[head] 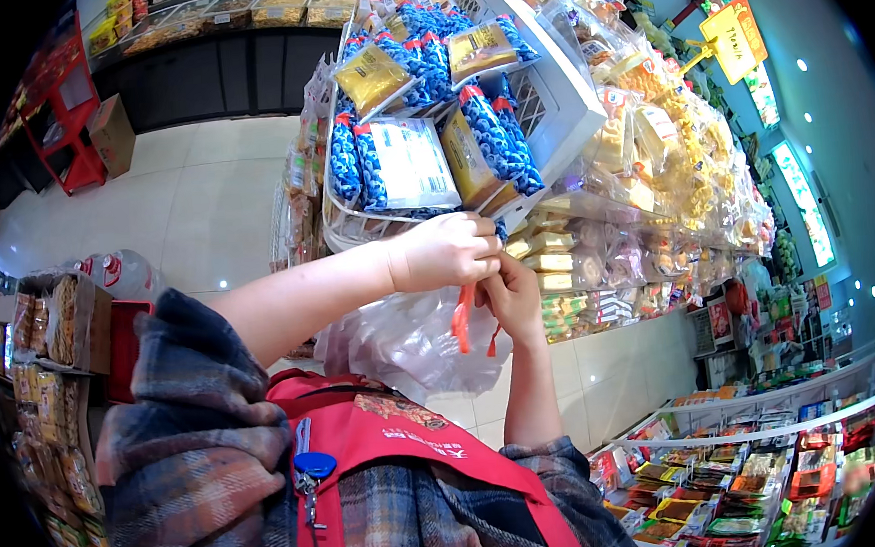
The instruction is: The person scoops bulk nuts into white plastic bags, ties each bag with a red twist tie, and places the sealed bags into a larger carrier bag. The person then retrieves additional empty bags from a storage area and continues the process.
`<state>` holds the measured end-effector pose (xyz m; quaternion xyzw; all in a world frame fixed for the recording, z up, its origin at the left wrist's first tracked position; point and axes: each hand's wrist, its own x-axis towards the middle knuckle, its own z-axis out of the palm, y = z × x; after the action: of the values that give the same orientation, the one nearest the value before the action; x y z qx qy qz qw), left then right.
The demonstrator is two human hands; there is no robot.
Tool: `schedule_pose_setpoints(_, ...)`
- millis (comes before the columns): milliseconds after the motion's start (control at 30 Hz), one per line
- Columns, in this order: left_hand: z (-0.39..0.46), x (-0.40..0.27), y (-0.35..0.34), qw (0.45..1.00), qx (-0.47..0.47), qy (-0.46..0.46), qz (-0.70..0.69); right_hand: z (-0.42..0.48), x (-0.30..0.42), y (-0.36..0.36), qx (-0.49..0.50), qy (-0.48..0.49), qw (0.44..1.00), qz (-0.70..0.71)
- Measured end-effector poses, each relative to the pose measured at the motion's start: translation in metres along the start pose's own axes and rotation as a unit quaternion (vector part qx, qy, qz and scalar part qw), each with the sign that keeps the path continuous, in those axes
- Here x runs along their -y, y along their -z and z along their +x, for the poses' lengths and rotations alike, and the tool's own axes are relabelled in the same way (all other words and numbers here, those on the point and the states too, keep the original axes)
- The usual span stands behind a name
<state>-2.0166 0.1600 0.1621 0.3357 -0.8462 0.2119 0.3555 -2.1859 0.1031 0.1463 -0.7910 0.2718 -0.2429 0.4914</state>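
My left hand [447, 250] is closed at the front rim of a white plastic basket, its fingers pinching something small that they hide. My right hand [512, 291] touches it from the right, thumb and fingers pinched together. A thin red plastic strip [461, 321] hangs below the two hands, with a shorter red end beside it. Whether each hand grips the strip cannot be told. Past the hands, the white basket [578, 114] holds blue-patterned packets with red ends [485, 128] and gold flat packets [373, 78]. A crumpled clear plastic bag [412, 343] hangs beneath my forearm.
Shelves of bagged snacks [657, 177] stand to the right of the basket. A white rack of packets [755, 434] is at the lower right. Boxed snacks [53, 319] stand at the left, near a red crate [123, 353]. A cardboard box [112, 135] sits on the tiled floor.
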Motion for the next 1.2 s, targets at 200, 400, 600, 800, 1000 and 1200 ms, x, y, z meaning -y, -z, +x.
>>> schedule_pose_setpoints(200, 0.006, 0.005, 0.002, 0.994, -0.055, 0.065, 0.065, 0.001, 0.001, 0.006, 0.011, -0.023, 0.995, 0.093)
schedule_pose_setpoints(400, 0.002, 0.007, -0.002, 0.994, -0.083, 0.051, 0.055, 0.004, -0.007, 0.005, -0.139, 0.075, 0.986, 0.054)
schedule_pose_setpoints(600, 0.002, 0.005, 0.004, 0.996, -0.069, 0.036, 0.033, 0.005, 0.003, 0.011, -0.083, 0.062, 0.99, 0.091)
schedule_pose_setpoints(800, -0.004, 0.001, 0.012, 0.999, -0.015, 0.014, 0.043, -0.002, 0.014, -0.002, -0.132, 0.199, 0.93, -0.281)
schedule_pose_setpoints(1000, -0.009, -0.001, 0.007, 0.996, -0.03, 0.061, 0.053, 0.001, 0.003, 0.001, -0.044, 0.021, 0.988, -0.149)
schedule_pose_setpoints(1200, -0.006, -0.001, 0.008, 0.992, -0.047, 0.09, 0.068, 0.01, -0.011, 0.013, 0.084, 0.027, 0.97, 0.225)
